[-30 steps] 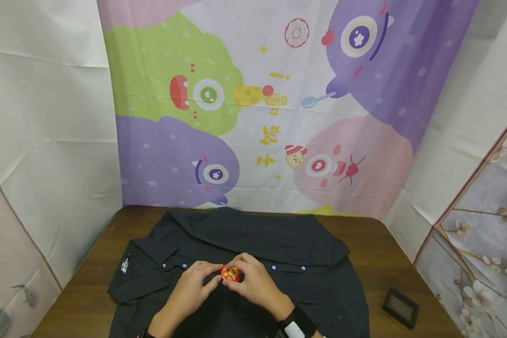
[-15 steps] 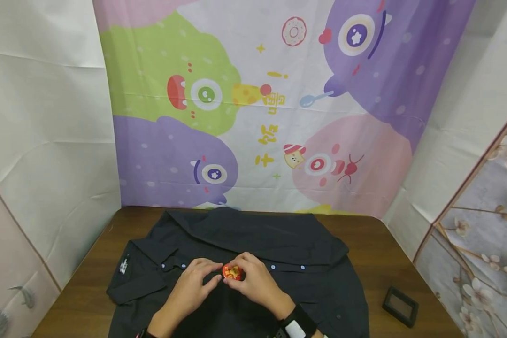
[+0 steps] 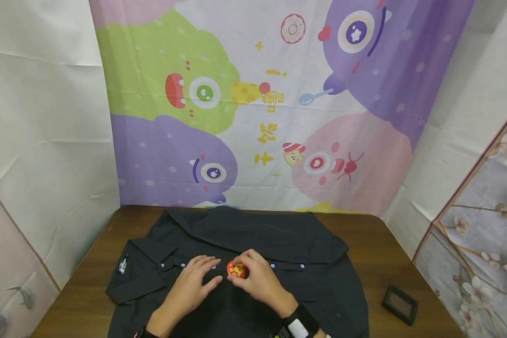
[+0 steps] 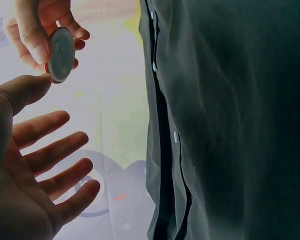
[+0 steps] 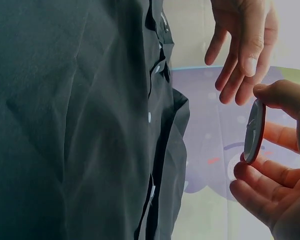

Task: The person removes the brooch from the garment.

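Note:
A black button-up shirt (image 3: 253, 244) lies spread on the brown wooden table (image 3: 376, 249), its row of pale buttons (image 3: 272, 266) running across the middle. My right hand (image 3: 253, 277) pinches a small round red and yellow badge (image 3: 237, 270) just above the shirt's placket. In the right wrist view the badge (image 5: 253, 132) shows edge-on between thumb and fingers, and the left wrist view shows its grey back (image 4: 60, 54). My left hand (image 3: 196, 279) hovers beside the badge with fingers spread and holds nothing.
A small dark square frame (image 3: 400, 305) lies on the table at the right, past the shirt. A colourful cartoon backdrop (image 3: 270, 103) hangs behind the table, with white sheets at both sides. Bare wood shows along the table's right and left edges.
My left hand has let go of the badge and drawn slightly left with fingers spread. The right hand still holds the badge, shifted a little to the right.

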### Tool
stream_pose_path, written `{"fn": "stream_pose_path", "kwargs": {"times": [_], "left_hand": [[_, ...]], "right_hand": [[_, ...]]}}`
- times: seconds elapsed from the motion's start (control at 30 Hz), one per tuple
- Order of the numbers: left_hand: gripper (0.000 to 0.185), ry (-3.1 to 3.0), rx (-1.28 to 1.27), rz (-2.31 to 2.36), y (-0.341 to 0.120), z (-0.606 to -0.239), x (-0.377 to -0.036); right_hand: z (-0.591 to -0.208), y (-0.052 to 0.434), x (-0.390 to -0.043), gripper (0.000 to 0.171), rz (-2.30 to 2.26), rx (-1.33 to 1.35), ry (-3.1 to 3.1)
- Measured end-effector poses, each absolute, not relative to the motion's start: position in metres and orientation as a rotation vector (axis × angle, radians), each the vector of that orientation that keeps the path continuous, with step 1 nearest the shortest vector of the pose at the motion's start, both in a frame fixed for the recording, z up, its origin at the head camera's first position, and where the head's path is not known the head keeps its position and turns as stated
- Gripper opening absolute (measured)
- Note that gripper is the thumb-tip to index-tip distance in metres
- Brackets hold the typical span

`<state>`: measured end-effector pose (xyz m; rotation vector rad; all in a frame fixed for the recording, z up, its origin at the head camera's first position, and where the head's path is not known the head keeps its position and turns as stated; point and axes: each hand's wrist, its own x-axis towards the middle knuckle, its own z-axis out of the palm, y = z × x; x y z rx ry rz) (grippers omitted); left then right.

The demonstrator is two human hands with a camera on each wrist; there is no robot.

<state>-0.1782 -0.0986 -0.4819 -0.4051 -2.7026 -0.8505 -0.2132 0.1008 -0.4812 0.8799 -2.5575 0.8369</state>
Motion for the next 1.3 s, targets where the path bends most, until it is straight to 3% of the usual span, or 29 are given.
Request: {"fn": "stream_pose_path", "kwargs": {"times": [0.6, 1.3], "left_hand": [[0.050, -2.833, -0.365, -0.689, -0.103, -0.479, -0.179], [0.048, -2.807, -0.341, -0.657, -0.105, -0.482, -0.177]], "right_hand": [[-0.475, 0.115, -0.215, 0.029, 0.822, 0.782, -2.568], [-0.475, 0.127, -0.216, 0.030, 0.817, 0.740, -2.543]]}}
